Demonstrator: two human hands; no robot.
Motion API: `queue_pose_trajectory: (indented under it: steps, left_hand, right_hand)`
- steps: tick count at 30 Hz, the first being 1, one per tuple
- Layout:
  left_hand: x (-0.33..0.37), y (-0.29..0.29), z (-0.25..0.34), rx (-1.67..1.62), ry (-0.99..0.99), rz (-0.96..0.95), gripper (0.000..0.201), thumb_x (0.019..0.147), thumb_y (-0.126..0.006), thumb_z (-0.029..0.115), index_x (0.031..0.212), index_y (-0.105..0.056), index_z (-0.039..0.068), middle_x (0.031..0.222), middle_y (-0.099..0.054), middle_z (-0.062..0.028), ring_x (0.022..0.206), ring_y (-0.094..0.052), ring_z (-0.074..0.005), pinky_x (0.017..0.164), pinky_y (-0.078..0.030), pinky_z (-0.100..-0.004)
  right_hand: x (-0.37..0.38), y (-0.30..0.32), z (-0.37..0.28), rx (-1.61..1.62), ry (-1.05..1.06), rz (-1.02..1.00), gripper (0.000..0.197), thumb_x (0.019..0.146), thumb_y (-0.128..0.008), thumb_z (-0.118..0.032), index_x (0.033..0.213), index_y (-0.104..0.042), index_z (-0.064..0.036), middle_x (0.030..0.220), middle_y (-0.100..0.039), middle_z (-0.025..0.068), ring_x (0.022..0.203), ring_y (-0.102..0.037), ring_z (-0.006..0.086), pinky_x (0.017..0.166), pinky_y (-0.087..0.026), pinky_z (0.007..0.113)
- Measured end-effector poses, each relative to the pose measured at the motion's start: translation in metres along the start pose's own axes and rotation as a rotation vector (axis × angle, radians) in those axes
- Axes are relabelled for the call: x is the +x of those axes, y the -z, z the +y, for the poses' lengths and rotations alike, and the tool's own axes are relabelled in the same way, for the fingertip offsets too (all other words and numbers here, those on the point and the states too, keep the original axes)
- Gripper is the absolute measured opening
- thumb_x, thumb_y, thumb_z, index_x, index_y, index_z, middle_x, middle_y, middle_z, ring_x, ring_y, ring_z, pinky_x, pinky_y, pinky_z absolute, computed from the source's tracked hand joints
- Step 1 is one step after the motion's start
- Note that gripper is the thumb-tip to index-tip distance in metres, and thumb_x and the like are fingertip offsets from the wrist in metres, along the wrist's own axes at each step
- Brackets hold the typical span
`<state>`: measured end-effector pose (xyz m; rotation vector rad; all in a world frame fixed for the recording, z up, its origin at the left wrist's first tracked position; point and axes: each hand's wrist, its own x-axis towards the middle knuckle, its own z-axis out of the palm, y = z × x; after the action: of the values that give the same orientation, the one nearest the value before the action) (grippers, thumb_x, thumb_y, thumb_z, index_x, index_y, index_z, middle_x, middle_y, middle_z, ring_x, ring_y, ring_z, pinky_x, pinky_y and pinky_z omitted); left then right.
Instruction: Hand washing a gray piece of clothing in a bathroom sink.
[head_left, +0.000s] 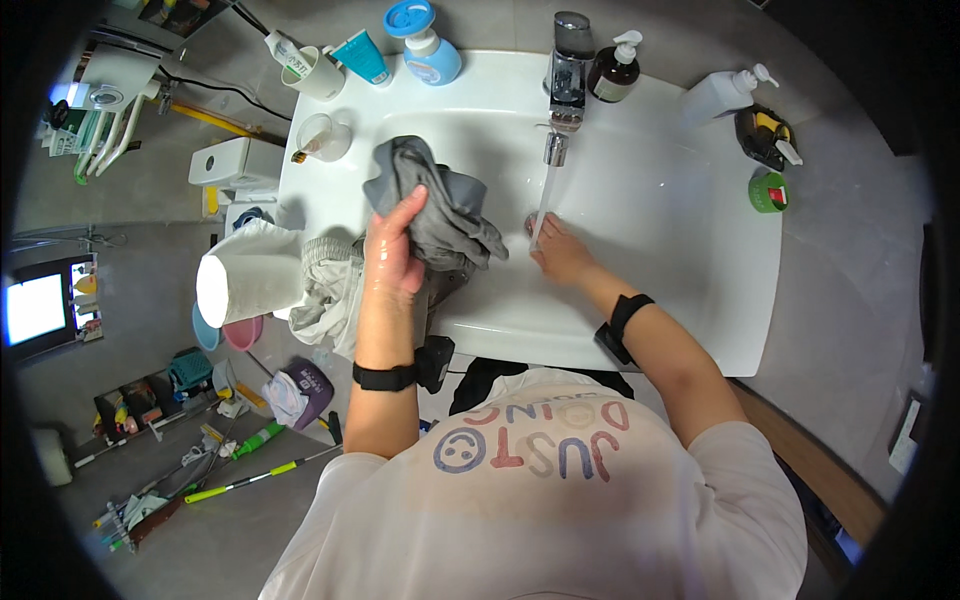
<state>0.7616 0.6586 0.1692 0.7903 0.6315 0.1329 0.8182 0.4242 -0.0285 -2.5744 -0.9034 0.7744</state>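
Observation:
My left hand [392, 245] is closed around a bunched grey cloth garment [440, 215], holding it up over the left side of the white sink [680, 250]. The skin of this hand looks wet. Down in the basin, my right hand [562, 252] lies with its fingers stretched toward the round drain [531, 224], at or touching its edge. A thin stream of water [544, 205] runs from the chrome faucet [570, 75] past those fingertips. Nothing shows in the right hand. Light grey clothes [330, 290] with a ribbed waistband hang over the counter's left end, partly behind my left forearm.
A blue foam pump bottle [432, 60], a teal tube [362, 58], a cup [318, 78] and a clear glass [325, 138] stand at the back left. A dark pump bottle [613, 70] is beside the faucet. A white roll [245, 285] sits left of the clothes.

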Motion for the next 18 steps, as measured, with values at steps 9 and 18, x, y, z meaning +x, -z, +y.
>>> queue_pose_trajectory:
  steps: [9,18]
  left_hand:
    - [-0.006,0.003,-0.019,-0.026,0.015,0.016,0.032,0.081,-0.064,0.008,0.110,-0.056,-0.004,0.100,-0.064,-0.0131,0.088,-0.064,-0.0241,0.079,-0.052,-0.0354]
    - [0.021,-0.010,-0.056,-0.203,0.196,-0.139,0.032,0.087,-0.062,0.016,0.113,-0.056,0.000,0.110,-0.062,-0.0098,0.100,-0.060,-0.0227,0.090,-0.047,-0.0360]
  right_hand:
    - [0.005,-0.013,-0.013,-0.231,-0.019,-0.106,0.063,0.096,-0.036,-0.035,0.142,-0.017,0.0044,0.148,-0.014,0.0208,0.138,-0.013,0.0341,0.114,-0.012,0.038]
    - [-0.016,0.062,-0.022,1.700,-0.349,-0.159,0.051,0.090,-0.052,-0.044,0.127,-0.049,-0.0080,0.119,-0.055,0.0085,0.108,-0.053,0.0202,0.094,-0.039,0.034]
